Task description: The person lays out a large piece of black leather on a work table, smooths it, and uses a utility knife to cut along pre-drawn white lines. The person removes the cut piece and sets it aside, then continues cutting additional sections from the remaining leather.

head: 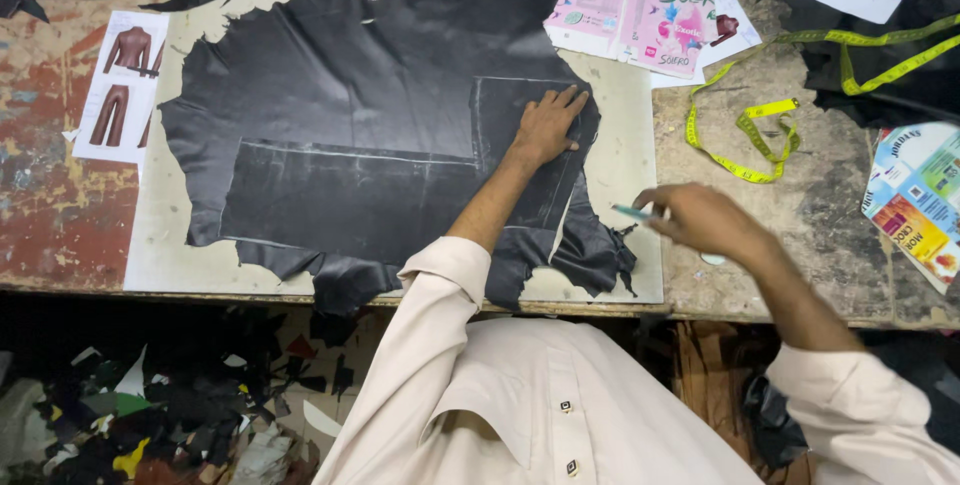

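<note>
Black leather (350,105), a whole irregular hide with ragged edges, lies spread flat on a pale cutting board (630,115) that rests on the worn table (830,215). Pale chalk lines on the hide mark out a long rectangle across its lower part and a smaller upright panel toward its right side, so the flat spread seems meant to keep those outlines true. One corner of the hide droops over the near edge of the board in loose folds.

Pressed onto the leather at the right end of the marked panel, the left hand (547,125) lies palm down with the fingers stretched and slightly fanned; it grips nothing, and judging by its flat pose it serves as a weight that stops the soft hide from creeping or wrinkling. The right hand (705,217) hovers just off the right edge of the board, fingers curled around a slim light-blue tool (632,212) whose tip points back toward the leather; whether it is a marker or a blade cannot be told.

Near the right hand a yellow measuring tape (745,140) lies in loose loops on the table. Printed pink cartons (640,5) sit beyond the hide, a sheet with pictures of a brown jacket and trousers (120,85) lies at the left, and dark offcuts (160,415) litter the floor below.
</note>
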### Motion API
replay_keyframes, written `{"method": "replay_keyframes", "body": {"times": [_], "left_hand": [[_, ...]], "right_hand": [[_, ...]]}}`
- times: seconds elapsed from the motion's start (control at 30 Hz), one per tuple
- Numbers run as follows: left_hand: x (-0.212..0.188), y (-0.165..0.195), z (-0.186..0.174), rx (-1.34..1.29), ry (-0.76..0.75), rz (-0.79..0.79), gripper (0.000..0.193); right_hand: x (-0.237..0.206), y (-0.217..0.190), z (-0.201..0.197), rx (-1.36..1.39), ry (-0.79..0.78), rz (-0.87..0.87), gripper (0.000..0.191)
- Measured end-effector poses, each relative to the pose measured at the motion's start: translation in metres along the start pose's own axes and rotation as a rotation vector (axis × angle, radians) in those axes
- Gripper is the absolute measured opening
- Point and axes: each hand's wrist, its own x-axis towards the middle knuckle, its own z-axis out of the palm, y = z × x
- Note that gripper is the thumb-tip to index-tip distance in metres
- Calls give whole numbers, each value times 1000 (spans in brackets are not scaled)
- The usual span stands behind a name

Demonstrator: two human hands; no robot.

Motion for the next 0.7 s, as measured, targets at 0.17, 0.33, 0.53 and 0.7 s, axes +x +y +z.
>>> {"method": "replay_keyframes", "body": {"times": [0.17,0.33,0.53,0.7], "left_hand": [[-47,-15,-6,-174,258,150,70],[-155,-47,-25,-297,484,-27,41],[-254,-31,-21,-341,608,-345,26],[-304,7,-5,-483,554,-396,23]], "right_hand": [[-30,-20,77,-202,143,-198,24],[-68,21,54,26,-253,-148,31],[-41,36,51,290,-48,257,28],[-13,58,86,423,35,166,47]]}}
